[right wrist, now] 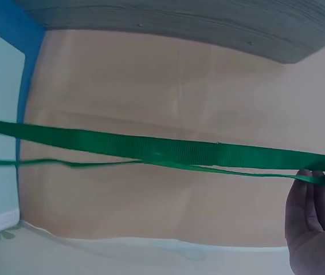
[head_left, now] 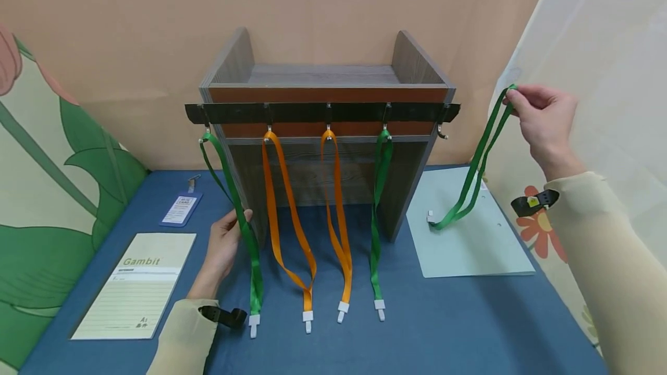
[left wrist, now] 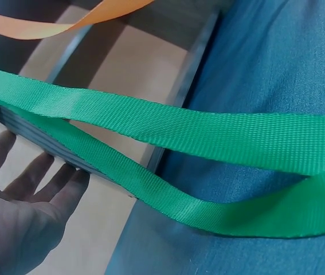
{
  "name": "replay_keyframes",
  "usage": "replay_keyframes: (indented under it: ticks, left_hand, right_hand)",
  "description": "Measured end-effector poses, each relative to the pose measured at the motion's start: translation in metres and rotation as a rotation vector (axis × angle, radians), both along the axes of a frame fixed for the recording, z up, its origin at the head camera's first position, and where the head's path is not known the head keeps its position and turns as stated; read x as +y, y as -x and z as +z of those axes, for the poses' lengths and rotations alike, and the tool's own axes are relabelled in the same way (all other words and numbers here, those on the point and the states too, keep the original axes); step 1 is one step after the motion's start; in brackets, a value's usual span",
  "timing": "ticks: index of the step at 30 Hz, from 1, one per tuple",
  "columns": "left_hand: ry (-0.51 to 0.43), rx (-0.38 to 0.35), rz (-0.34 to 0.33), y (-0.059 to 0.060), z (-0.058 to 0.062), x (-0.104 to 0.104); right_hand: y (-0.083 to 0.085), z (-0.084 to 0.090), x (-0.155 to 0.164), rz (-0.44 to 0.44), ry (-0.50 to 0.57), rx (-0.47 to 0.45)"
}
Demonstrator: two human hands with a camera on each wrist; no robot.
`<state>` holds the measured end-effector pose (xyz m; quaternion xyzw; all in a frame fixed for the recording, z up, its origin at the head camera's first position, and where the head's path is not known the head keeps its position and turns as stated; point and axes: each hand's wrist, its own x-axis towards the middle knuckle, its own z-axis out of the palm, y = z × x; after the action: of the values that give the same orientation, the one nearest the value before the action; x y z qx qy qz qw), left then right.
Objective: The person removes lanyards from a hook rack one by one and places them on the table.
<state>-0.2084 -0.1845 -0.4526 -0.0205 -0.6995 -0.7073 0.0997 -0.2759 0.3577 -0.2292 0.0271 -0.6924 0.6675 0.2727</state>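
Observation:
At the right, my right hand (head_left: pixel 547 114) pinches the top of a green lanyard (head_left: pixel 471 178) between thumb and fingers. The lanyard's loop hangs down, its white clip over a pale sheet. My left hand (head_left: pixel 225 245) touches the left side panel of a grey wooden shelf (head_left: pixel 237 172), behind another hanging green lanyard (head_left: pixel 255 271). Its fingers (left wrist: pixel 33 175) lie against the panel edge in the left wrist view. Two orange lanyards (head_left: pixel 307 282) and one more green lanyard (head_left: pixel 382 190) hang from the black hook rail (head_left: pixel 359 112). The rightmost hook (head_left: pixel 442 132) holds nothing.
On the blue tablecloth (head_left: pixel 333 346) at left lie a Gambit notebook (head_left: pixel 135 294) and a blue card holder (head_left: pixel 181 210) with a clip. The pale sheet (head_left: pixel 453 253) lies right of the shelf. A tan backdrop (head_left: pixel 333 10) rises behind.

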Motion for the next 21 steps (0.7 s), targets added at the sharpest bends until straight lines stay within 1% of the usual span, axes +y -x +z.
replay_keyframes:
  ticks: [4, 10, 13, 15, 18, 21]
  left_hand:
    - [-0.003, 0.000, -0.005, 0.000, 0.001, 0.000]
    - [-0.004, -0.011, -0.018, 0.002, -0.001, -0.001]
    - [-0.004, -0.017, -0.028, 0.002, -0.002, -0.001]
    - [-0.003, -0.018, -0.034, 0.002, -0.002, -0.002]
    - [-0.007, -0.019, -0.031, 0.002, -0.002, -0.002]
    - [-0.008, -0.014, -0.027, 0.001, 0.000, -0.002]
  right_hand:
    - [0.004, -0.015, -0.004, -0.012, -0.034, -0.051]
    - [0.008, -0.034, -0.010, 0.008, 0.001, -0.079]
    - [0.007, -0.045, -0.012, 0.007, -0.016, -0.096]
    - [0.005, -0.052, -0.014, -0.006, -0.041, -0.119]
    - [0.002, -0.063, -0.015, -0.029, -0.105, -0.164]
    - [-0.001, -0.075, -0.014, -0.065, -0.198, -0.199]
